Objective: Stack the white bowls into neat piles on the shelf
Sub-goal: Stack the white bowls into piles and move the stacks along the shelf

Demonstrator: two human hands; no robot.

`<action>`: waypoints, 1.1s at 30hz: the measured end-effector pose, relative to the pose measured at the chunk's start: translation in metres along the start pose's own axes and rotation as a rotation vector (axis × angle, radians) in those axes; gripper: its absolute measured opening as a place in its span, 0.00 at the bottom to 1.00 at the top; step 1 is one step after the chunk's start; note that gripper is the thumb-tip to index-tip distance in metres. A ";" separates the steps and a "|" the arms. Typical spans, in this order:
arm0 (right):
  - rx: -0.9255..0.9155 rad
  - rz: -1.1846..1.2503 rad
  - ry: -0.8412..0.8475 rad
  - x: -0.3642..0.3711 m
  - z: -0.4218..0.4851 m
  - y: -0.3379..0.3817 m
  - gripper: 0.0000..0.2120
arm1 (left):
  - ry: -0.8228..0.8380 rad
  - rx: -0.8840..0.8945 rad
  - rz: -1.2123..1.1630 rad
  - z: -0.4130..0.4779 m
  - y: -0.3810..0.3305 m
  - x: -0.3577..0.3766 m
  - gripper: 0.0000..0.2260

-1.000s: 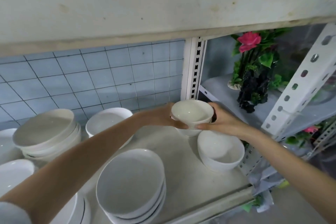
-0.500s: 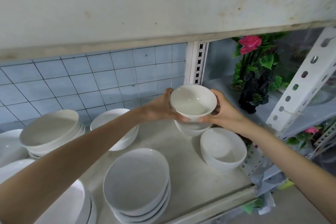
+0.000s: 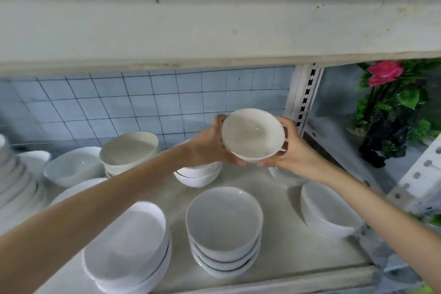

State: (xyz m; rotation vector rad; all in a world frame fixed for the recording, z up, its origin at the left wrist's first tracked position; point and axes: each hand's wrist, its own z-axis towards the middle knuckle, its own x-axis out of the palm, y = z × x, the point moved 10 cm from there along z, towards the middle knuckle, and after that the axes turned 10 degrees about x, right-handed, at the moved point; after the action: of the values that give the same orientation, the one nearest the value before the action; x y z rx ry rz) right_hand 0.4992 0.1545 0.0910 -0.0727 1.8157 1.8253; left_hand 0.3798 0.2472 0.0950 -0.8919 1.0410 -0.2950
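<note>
Head view: left hand [image 3: 210, 145] and right hand [image 3: 293, 153] both grip one small white bowl [image 3: 253, 136], lifted above the shelf [image 3: 281, 234]. Front centre pile [image 3: 224, 219] and back pile [image 3: 130, 148] look done. Single bowl at right [image 3: 329, 212] unstacked, so likely midway.

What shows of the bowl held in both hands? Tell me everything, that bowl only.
The bowl is small, round and plain white, glossy like glazed ceramic, with a small glint inside. It is empty, with no chip in view. It is tilted, its mouth turned toward the camera, and held in the air above the shelf, in front of the tiled wall. The left hand grips its left rim and underside; the right hand grips its right side. Nothing else touches it.
</note>
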 end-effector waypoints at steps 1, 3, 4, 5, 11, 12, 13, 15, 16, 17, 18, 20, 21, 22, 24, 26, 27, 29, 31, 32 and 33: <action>0.001 -0.017 0.018 0.008 0.002 0.004 0.47 | -0.025 -0.008 0.029 -0.006 0.003 -0.008 0.42; -0.004 -0.038 0.065 0.024 0.006 0.014 0.48 | -0.068 -0.026 0.064 -0.018 0.009 -0.024 0.44; -0.013 -0.046 0.086 0.032 0.008 0.019 0.47 | -0.088 -0.041 0.081 -0.024 0.015 -0.033 0.44; -0.025 -0.052 0.109 0.041 0.011 0.024 0.45 | -0.108 -0.057 0.101 -0.032 0.019 -0.041 0.44; -0.012 0.046 0.271 0.093 0.029 0.049 0.36 | -0.222 -0.126 -0.018 -0.074 0.038 -0.087 0.39; 0.002 0.069 0.289 0.102 0.031 0.054 0.37 | -0.247 -0.129 -0.040 -0.081 0.043 -0.094 0.37; 0.011 0.077 0.309 0.111 0.034 0.058 0.38 | -0.279 -0.133 -0.056 -0.088 0.047 -0.103 0.36; 0.011 0.073 0.348 0.130 0.038 0.070 0.42 | -0.338 -0.150 -0.081 -0.101 0.057 -0.119 0.35; 0.009 0.066 0.357 0.139 0.041 0.075 0.43 | -0.364 -0.162 -0.099 -0.107 0.063 -0.127 0.37; 0.009 0.058 0.360 0.147 0.045 0.079 0.43 | -0.387 -0.172 -0.114 -0.112 0.068 -0.135 0.41; 0.012 0.048 0.363 0.154 0.050 0.083 0.43 | -0.408 -0.180 -0.133 -0.118 0.073 -0.142 0.44; 0.013 0.024 0.387 0.170 0.058 0.088 0.42 | -0.445 -0.193 -0.161 -0.126 0.081 -0.155 0.40; 0.013 0.013 0.402 0.178 0.061 0.091 0.41 | -0.459 -0.197 -0.159 -0.130 0.085 -0.161 0.35; 0.015 0.004 0.417 0.185 0.064 0.093 0.40 | -0.470 -0.200 -0.159 -0.133 0.089 -0.167 0.31; 0.019 -0.015 0.441 0.196 0.070 0.097 0.39 | -0.484 -0.198 -0.174 -0.137 0.095 -0.176 0.28; 0.014 -0.032 0.450 0.205 0.075 0.100 0.39 | -0.490 -0.198 -0.186 -0.140 0.104 -0.181 0.28; 0.011 -0.038 0.455 0.209 0.077 0.101 0.39 | -0.494 -0.196 -0.199 -0.142 0.107 -0.182 0.27; 0.013 -0.041 0.465 0.217 0.081 0.099 0.39 | -0.494 -0.191 -0.202 -0.145 0.114 -0.184 0.26; 0.012 -0.048 0.474 0.224 0.083 0.097 0.40 | -0.493 -0.197 -0.181 -0.147 0.122 -0.185 0.27; 0.010 -0.049 0.475 0.227 0.084 0.096 0.42 | -0.494 -0.204 -0.166 -0.148 0.127 -0.185 0.28; 0.008 -0.051 0.474 0.229 0.086 0.095 0.43 | -0.492 -0.216 -0.155 -0.149 0.132 -0.185 0.29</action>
State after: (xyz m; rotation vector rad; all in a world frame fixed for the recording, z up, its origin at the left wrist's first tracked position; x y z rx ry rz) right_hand 0.2959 0.3207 0.0892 -0.5872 2.1083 1.8744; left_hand 0.1361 0.3673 0.0796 -1.1716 0.5539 -0.0819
